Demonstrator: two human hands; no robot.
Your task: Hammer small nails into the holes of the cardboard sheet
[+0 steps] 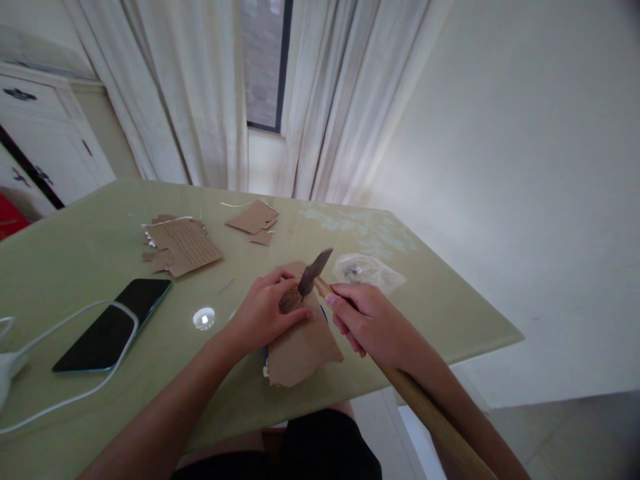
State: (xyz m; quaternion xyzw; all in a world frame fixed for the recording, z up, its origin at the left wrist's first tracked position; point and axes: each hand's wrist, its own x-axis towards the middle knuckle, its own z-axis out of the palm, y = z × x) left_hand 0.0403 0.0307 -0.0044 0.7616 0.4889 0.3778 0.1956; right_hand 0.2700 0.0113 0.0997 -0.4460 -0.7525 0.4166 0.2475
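Pressing cardboard [303,350] under curled left hand [265,315]; pinch beneath fingertips impossible to tell. Gripping hammer [314,272] in closed right hand [371,325], handle cropped.

Both forearms were bare to the frame edge: left forearm [170,413], right forearm [450,393]. Black shorts [320,447] covered the lap.

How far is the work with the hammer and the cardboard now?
Done: loose cardboard pieces lie aside on the table. In hand: the left hand pins a small brown piece on a cardboard sheet, and the right hand holds the hammer at it. Left: cannot tell.
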